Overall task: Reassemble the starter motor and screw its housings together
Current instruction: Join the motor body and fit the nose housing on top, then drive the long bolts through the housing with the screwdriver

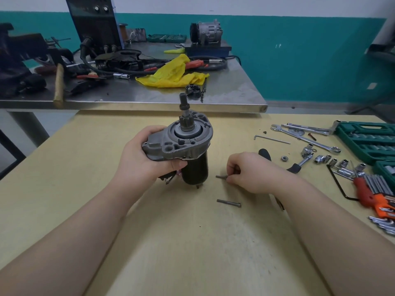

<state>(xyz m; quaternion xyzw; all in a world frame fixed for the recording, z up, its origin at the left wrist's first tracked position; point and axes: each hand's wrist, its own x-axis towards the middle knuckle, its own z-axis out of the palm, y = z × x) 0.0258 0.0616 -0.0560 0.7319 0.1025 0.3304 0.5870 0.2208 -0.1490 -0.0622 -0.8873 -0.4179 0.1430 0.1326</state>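
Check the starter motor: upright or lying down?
Upright: the starter motor stands on its dark end on the table, shaft up, steadied by the left hand.

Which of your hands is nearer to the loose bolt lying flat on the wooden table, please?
Right. The right hand is just above the loose bolt, pinching another bolt; the left hand grips the starter motor farther away.

Workshop, steel bench [213,101], socket set [367,139], wrenches [303,137]

Wooden table [85,167]: starter motor [188,146] upright, loose bolt [228,203], wrenches [303,137], possibly sockets [329,161].
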